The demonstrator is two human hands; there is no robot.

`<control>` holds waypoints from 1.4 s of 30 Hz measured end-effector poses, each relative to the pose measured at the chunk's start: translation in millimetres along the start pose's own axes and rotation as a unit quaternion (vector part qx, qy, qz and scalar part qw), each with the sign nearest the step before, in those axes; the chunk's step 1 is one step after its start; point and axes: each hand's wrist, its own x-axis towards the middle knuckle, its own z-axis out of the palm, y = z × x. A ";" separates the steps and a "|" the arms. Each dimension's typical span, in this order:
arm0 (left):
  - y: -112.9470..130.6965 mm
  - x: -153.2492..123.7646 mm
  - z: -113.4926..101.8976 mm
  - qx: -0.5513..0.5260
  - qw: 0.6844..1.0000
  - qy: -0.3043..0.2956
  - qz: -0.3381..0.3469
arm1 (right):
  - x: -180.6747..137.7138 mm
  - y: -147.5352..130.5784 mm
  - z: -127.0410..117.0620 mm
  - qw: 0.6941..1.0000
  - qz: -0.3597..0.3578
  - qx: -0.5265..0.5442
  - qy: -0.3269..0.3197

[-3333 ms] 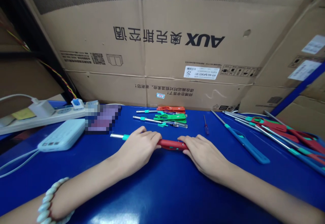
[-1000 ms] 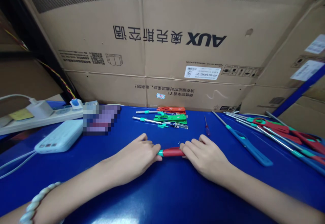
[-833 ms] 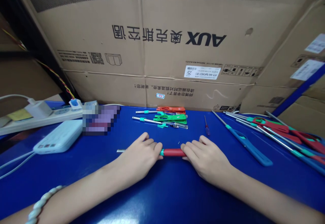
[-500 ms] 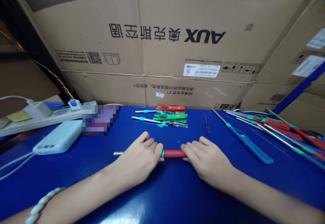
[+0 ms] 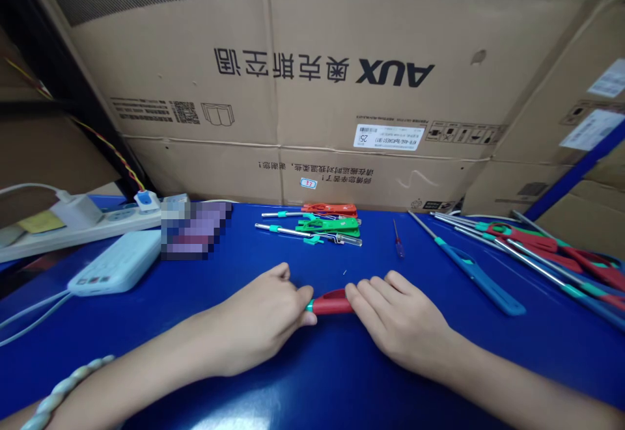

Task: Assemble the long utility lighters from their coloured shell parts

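Note:
Between my two hands a red long-nosed gas lighter (image 5: pixel 333 302) is held level above the blue table. My left hand (image 5: pixel 273 316) is closed round its nozzle end, by the green collar, and hides the metal tube. The fingers of my right hand (image 5: pixel 390 309) wrap over the other end of the red handle. Beyond them lie opened lighters: a green one (image 5: pixel 336 226) with its metal tube and clear fuel tank showing, and an orange-red one (image 5: pixel 329 210) behind it. A small screwdriver (image 5: pixel 399 244) rests to the right of these.
A blue lighter (image 5: pixel 481 277) and a pile of red and blue lighters (image 5: pixel 551 248) lie at the right. On the left are a power bank (image 5: pixel 117 264) with cables and a power strip (image 5: pixel 92 227). A large cardboard sheet (image 5: pixel 312 111) stands along the back.
The lighter has come slightly nearer and turned, so the opening in its handle now shows. My left hand has shifted and covers the metal tube tip that showed before.

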 end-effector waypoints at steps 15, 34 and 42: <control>-8.7 14.1 28.1 0.171 0.974 0.140 0.048 | -0.4 -2.2 7.3 0.999 0.040 -0.003 -0.030; -13.0 13.3 27.0 0.121 0.978 0.149 0.085 | -6.6 7.1 20.1 0.998 0.008 0.059 -0.003; -15.2 12.4 37.3 -0.011 0.988 0.112 0.106 | -10.9 9.8 33.7 0.994 0.001 0.109 0.006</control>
